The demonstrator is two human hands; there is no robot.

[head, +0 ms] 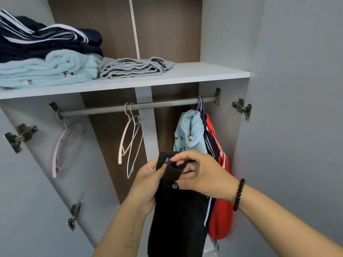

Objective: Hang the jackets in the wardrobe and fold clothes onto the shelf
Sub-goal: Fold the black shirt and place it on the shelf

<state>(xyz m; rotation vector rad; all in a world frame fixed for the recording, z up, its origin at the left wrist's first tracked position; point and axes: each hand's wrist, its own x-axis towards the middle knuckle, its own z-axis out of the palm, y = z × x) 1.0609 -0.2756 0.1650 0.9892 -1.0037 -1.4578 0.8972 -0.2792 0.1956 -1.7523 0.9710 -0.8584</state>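
Your left hand (148, 179) and right hand (202, 175) both grip the top of a black garment (176, 216), held below the wardrobe rail (137, 107), beside the hung jackets (213, 145); folded clothes (46, 58) lie on the shelf (185, 76).

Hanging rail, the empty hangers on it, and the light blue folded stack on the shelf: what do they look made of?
Hanging rail: likely metal, dull brushed grey sheen.
Empty hangers: thin bent wire, apparently with a pale smooth coating.
Light blue folded stack: soft fleece or terry, fuzzy ribbed nap.
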